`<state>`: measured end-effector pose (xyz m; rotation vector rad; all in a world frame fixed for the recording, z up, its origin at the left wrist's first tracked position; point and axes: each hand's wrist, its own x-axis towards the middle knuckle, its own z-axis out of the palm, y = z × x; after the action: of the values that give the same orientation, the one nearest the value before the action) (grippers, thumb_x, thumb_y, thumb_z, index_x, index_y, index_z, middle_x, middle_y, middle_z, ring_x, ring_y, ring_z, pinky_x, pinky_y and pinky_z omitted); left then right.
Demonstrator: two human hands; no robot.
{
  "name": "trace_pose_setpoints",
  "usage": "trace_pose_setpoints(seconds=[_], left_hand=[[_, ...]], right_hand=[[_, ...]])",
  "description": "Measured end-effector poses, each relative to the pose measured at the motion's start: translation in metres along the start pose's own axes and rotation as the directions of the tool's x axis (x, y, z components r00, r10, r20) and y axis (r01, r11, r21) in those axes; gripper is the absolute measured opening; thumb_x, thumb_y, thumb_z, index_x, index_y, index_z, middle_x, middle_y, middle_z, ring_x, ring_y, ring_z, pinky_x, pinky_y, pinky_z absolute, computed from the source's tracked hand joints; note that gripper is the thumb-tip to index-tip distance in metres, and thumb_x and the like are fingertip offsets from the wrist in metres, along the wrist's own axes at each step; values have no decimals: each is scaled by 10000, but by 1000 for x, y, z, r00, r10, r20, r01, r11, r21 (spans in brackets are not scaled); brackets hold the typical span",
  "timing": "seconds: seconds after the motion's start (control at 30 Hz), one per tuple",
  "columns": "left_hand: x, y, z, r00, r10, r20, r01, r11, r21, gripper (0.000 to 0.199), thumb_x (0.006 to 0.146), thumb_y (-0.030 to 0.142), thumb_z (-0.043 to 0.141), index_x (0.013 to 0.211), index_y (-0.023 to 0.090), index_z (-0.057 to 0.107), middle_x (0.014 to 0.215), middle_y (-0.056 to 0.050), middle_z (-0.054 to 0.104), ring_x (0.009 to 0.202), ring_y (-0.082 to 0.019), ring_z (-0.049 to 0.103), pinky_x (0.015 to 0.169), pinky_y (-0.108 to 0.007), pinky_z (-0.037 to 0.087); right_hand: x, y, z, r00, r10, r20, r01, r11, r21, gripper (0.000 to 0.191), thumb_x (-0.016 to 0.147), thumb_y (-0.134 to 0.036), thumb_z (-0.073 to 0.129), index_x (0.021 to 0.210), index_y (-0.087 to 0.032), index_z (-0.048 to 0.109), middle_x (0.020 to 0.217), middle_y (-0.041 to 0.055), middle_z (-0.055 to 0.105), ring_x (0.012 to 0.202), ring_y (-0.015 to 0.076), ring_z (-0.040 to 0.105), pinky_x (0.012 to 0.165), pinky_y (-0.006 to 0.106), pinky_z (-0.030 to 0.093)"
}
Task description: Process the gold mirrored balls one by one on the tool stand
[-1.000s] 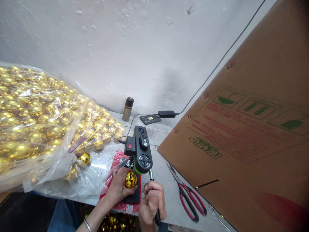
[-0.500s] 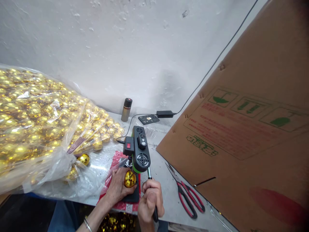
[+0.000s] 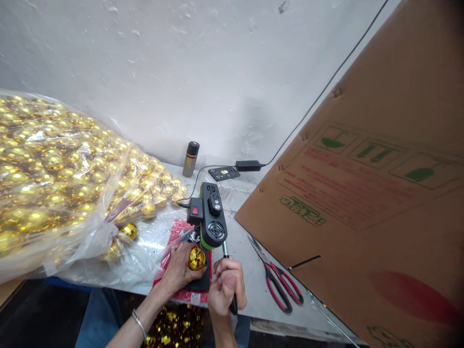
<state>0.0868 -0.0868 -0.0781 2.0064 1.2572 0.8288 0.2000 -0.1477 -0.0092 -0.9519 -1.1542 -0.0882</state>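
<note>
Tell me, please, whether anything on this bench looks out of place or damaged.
No spill or breakage stands out. One gold ball sits by the bag's tied neck, seemingly apart from those packed inside. A dark strip runs in from the box's lower edge; I cannot tell whether it is a slit or a tie.

The person wears one bracelet [image 3: 139, 324] on the left wrist. It is narrow, shiny and silver in colour, and its shape is curved. The visible part of both forearms is bare. The legs have blue trousers [image 3: 97, 319], which look like denim, and they show below the near edge of the surface [image 3: 261, 302].
</note>
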Motion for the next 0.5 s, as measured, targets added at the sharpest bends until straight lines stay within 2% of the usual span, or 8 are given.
trace_pose_setpoints(seconds=[0.2,0.33,0.4,0.5], left_hand=[[1,4,-3,1000,-10,27,10,1000,6,492,753,303,848,1221,200,736,1143,-107,804,1108,-377,739,1011,-507,512],[1,5,-4,999,-19,30,19,1000,7,488,756,297,853,1216,186,733,1169,-123,805,1126,-390,734,1012,-523,512],[2,5,-4,1000,-8,17,8,1000,1,493,760,300,858,1225,192,732,1185,-121,807,1142,-390,734,1034,-533,510],[4,3,-4,1000,6,6,-6,1000,-16,516,758,307,879,1243,216,728,1209,-111,812,1178,-390,733,1075,-551,511]], right_hand=[[-10,9,-4,998,-46,39,47,998,-38,401,1162,-250,396,778,-244,511,778,-35,599,678,140,593,718,324,498],[-10,12,-9,993,-85,81,89,995,-45,416,1158,-329,443,767,-244,555,761,-29,610,657,149,599,696,328,522],[-2,5,-11,991,-71,109,77,996,-46,427,1151,-341,470,746,-240,559,759,-19,615,654,149,602,673,318,520],[25,-19,-10,994,22,104,-16,998,-58,407,1156,-235,433,762,-233,536,778,-8,603,653,133,581,605,274,458]])
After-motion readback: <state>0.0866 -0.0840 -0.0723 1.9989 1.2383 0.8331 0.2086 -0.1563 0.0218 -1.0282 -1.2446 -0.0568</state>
